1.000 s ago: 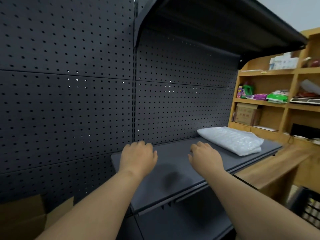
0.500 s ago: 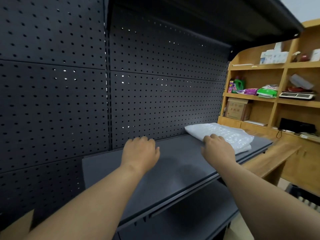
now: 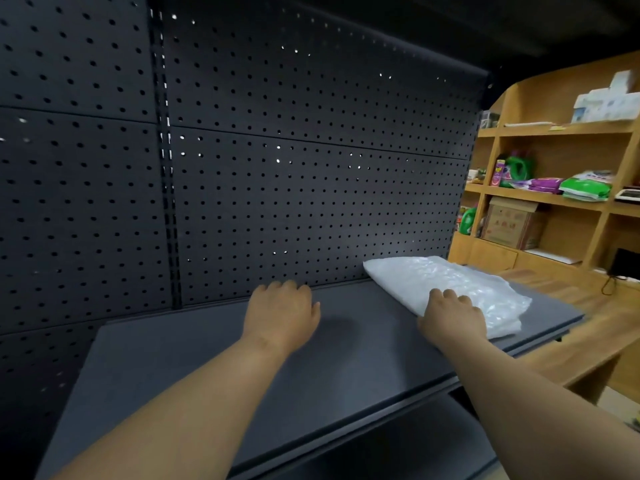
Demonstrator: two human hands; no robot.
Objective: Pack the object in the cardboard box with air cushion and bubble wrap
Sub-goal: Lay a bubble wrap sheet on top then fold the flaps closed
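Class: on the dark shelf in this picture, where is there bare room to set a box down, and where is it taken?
Bare: the shelf between the left hand and right hand, and left of the left hand. Taken: the right end, under the bubble wrap.

Both bare forearms are reaching forward and upward from the bottom edge of the view, roughly parallel and well apart. The left hand (image 3: 281, 315) is hovering palm down, its back facing the camera, with the fingers (image 3: 289, 286) bending loosely downward at the knuckles and the thumb lying out toward the right; it is holding nothing. The right arm is stretching further to the right, wrist nearly straight. The right hand (image 3: 452, 318) is also lying palm down, its fingers (image 3: 450, 295) curling over and resting on what is beneath them, the thumb tucking low on the left side; whether the grip is closing cannot be told.
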